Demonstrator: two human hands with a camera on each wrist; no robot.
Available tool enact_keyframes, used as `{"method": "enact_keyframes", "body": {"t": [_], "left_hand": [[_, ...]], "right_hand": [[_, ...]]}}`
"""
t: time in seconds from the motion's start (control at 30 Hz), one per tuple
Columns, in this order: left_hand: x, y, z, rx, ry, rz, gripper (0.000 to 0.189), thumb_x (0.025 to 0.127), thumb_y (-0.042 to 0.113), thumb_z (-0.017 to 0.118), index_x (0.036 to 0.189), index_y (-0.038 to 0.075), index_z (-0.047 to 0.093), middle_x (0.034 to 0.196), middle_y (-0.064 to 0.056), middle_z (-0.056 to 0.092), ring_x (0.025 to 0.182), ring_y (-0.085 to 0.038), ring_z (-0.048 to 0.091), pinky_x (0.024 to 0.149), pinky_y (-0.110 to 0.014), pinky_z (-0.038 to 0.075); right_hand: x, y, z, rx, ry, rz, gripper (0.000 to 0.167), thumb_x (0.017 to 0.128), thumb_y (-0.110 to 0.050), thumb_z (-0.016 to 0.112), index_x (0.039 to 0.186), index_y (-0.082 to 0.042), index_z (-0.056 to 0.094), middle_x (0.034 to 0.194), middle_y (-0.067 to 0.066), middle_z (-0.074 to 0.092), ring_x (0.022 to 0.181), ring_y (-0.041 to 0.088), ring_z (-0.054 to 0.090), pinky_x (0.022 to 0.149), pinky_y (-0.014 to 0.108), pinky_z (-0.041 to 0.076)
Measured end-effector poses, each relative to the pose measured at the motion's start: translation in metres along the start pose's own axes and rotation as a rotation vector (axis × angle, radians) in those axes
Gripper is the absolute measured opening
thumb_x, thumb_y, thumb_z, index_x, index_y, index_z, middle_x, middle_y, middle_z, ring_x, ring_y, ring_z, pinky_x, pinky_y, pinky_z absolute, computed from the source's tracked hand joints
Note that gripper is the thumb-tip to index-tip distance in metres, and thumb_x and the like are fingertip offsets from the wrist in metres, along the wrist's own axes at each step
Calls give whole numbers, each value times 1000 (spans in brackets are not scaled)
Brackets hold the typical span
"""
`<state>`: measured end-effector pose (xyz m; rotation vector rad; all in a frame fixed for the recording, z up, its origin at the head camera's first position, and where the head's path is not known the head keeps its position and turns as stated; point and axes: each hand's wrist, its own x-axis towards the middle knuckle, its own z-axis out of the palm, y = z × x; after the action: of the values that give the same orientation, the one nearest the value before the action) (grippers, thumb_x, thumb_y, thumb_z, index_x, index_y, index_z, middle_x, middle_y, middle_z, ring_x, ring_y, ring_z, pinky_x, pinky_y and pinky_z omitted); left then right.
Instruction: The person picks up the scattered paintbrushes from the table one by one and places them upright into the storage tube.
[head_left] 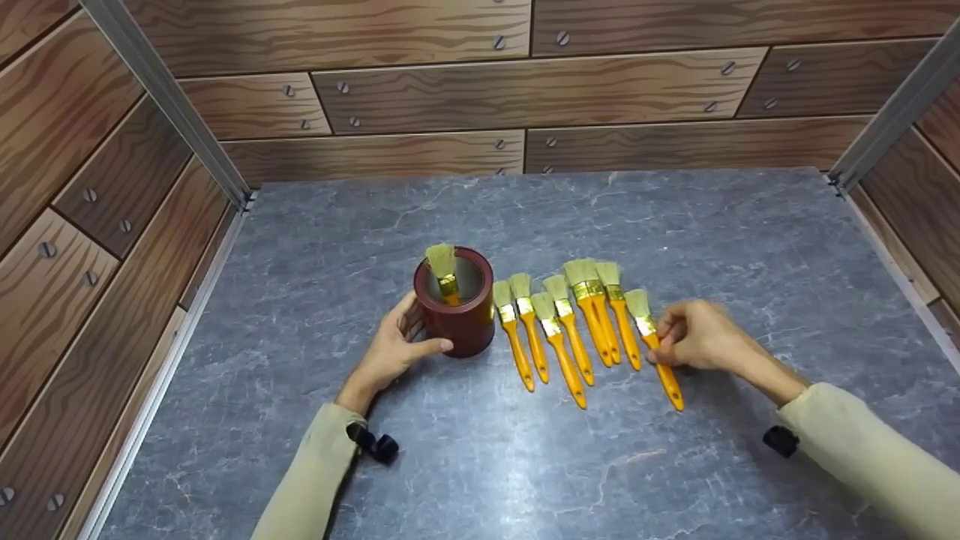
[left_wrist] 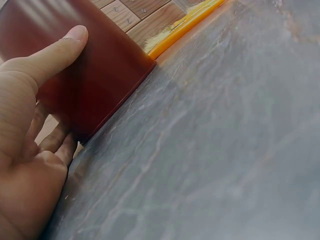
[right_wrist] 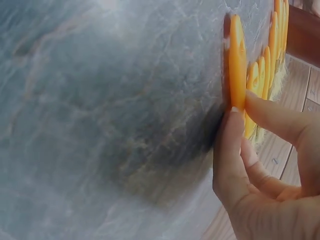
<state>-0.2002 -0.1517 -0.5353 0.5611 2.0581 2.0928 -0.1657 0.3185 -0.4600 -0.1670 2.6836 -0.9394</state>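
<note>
Left hand [head_left: 390,345]: fingers curled round maroon can [head_left: 459,330], standing nearer the bench [head_left: 525,480]'s left edge, 1 brush [head_left: 441,262] inside, bristles up | Right hand [head_left: 697,337]: thumb and fingertips pinch outermost brush [head_left: 668,381], nearer the right edge, beside brush row [head_left: 574,330] | Handling: best hold the can steady, grip handle just below metal band [head_left: 645,325], keep bristles clear of neighbours

Bare left hand [head_left: 390,341]: thumb extended, fingers curved. Bare right hand [head_left: 697,337]: thumb and fingers pinching. Forearms [head_left: 311,472]: pale-green-sleeved, angled far and inward.
</note>
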Motion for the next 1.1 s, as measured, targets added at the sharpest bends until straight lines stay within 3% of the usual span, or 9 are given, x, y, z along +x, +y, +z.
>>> {"method": "enact_keyframes", "body": {"t": [0.23, 0.57, 0.8, 1.1], "left_hand": [[2, -1, 0, -6, -2, 11, 97, 86, 5, 90, 167, 16, 37, 163, -5, 51, 155, -22, 45, 129, -38, 38], [1, 0, 1, -31, 6, 6, 97, 86, 6, 91, 166, 17, 38, 163, -6, 52, 154, -22, 45, 129, -39, 38], [-2, 0, 1, -39, 2, 4, 97, 84, 5, 92, 166, 15, 39, 163, -7, 52, 156, -24, 43, 131, -40, 35], [-1, 2, 1, -13, 12, -10, 99, 84, 7, 93, 166, 16, 39, 166, -6, 48, 158, -24, 41, 131, -43, 34]], "right_hand": [[4, 4, -1, 78, -34, 63, 42, 80, -23, 95, 100, -4, 63, 77, -1, 75, 68, 13, 64, 60, 24, 52], [5, -2, -12, 117, -76, 106, 36, 87, -16, 89, 109, 0, 65, 85, 3, 71, 75, 15, 64, 64, 26, 57], [3, -11, -22, 167, -80, 46, 38, 93, -17, 85, 119, 3, 67, 103, 12, 70, 88, 21, 70, 77, 39, 68], [6, -45, -47, 267, -34, -88, 33, 96, -10, 80, 122, 6, 67, 111, 19, 70, 94, 22, 77, 80, 35, 68]]}}
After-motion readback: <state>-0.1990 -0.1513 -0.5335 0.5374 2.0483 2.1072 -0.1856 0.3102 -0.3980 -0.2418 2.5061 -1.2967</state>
